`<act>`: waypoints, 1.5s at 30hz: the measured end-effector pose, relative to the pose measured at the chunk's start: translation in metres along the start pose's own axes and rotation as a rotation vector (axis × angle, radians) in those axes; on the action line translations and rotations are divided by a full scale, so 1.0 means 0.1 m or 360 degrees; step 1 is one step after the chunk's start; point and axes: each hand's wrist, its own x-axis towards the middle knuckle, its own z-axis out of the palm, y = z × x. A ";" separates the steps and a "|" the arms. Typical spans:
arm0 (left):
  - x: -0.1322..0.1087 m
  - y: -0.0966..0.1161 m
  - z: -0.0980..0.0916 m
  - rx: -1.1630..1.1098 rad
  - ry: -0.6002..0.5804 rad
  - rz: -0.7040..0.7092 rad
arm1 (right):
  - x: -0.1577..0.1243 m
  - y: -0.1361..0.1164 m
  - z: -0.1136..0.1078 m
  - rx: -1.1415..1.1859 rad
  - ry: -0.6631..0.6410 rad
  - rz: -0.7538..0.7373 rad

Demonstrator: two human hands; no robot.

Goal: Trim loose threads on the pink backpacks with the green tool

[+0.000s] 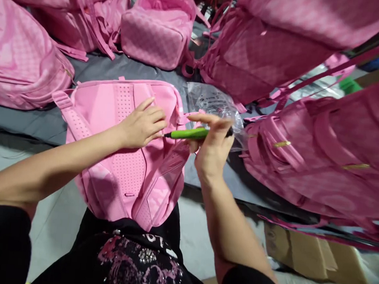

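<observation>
"What lies nearest us?"
"Our pink fabric backpack [128,168], over the edge of the grey tabletop [96,71]."
"Our hands?"
"Left hand [143,123] on it, fingers loosely spread; right hand [213,146] gripping a slim green pen-shaped tool [190,133]."
"Beyond?"
"A boxy pink checked bag [153,38]."

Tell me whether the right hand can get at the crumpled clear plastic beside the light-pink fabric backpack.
Probably yes: the right hand is close to the clear plastic, and nothing visible blocks the way. The slim green pen-like tool it holds might hinder a grip, though.
</observation>
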 end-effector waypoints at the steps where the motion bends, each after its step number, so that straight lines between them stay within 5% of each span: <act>1: 0.05 0.00 -0.02 0.0024 -0.0051 -0.0004 | -0.12 0.09 0.02 0.0158 0.0006 0.0084; 7: 0.14 0.08 -0.17 0.0107 -0.0315 0.0116 | -0.65 0.49 0.05 0.0408 0.0227 0.0060; 10: 0.03 0.19 -0.14 0.0113 -0.0253 0.0105 | -0.77 0.51 -0.05 0.0470 0.0231 0.0086; 14: -0.11 0.33 -0.07 0.0171 -0.0120 0.0040 | -0.82 0.45 -0.10 0.0066 0.0123 -0.0073; 20: -0.14 0.40 0.02 0.0077 -0.0042 0.0005 | -0.73 0.47 0.10 0.0327 0.0281 0.0209; 26: -0.15 0.41 0.10 0.0137 0.0180 0.0040 | -0.65 0.45 0.14 -0.0097 0.0142 -0.0114; 45: -0.15 0.40 0.19 0.0239 0.0181 0.0019 | -0.08 0.25 -0.05 -0.0592 -0.0560 -0.0542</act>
